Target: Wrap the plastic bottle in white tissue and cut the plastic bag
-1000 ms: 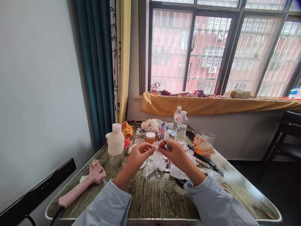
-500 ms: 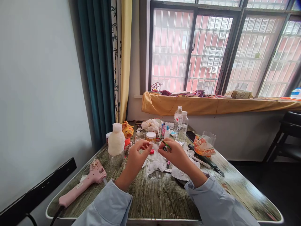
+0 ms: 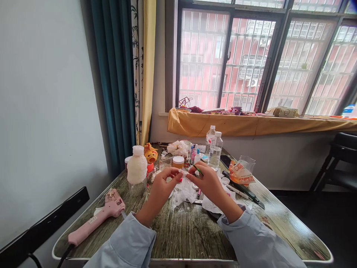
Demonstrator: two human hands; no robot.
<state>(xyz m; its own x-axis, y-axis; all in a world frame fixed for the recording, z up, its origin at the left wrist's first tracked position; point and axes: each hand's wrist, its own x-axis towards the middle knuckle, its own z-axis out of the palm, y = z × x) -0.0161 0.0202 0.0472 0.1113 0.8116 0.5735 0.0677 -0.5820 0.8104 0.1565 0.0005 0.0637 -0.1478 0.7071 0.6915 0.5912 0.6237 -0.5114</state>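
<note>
Between the fingertips of both hands is a small piece of thin white tissue (image 3: 183,172), held above the middle of the table. My left hand (image 3: 164,184) pinches its left end. At its right end, the thumb and finger of my right hand (image 3: 208,183) press together on it. A thin green stick-like tool (image 3: 198,170) is also tucked in my right hand; its kind is hard to make out. Crumpled white tissue (image 3: 185,194) lies on the table just below the hands. More white sheet (image 3: 213,204) lies under my right wrist, partly hidden.
A pink glue gun (image 3: 97,219) lies at the left edge of the table (image 3: 184,238). A white-wrapped bottle (image 3: 137,167) stands left of my hands. Beyond them are a white-lidded jar (image 3: 178,161) and a clear bottle (image 3: 215,152). A dark green cutter (image 3: 248,192) lies at right.
My hands have drawn slightly closer together, and the right fingertips now meet the tissue. The green tool has tilted a little in my right hand. The view has shifted slightly.
</note>
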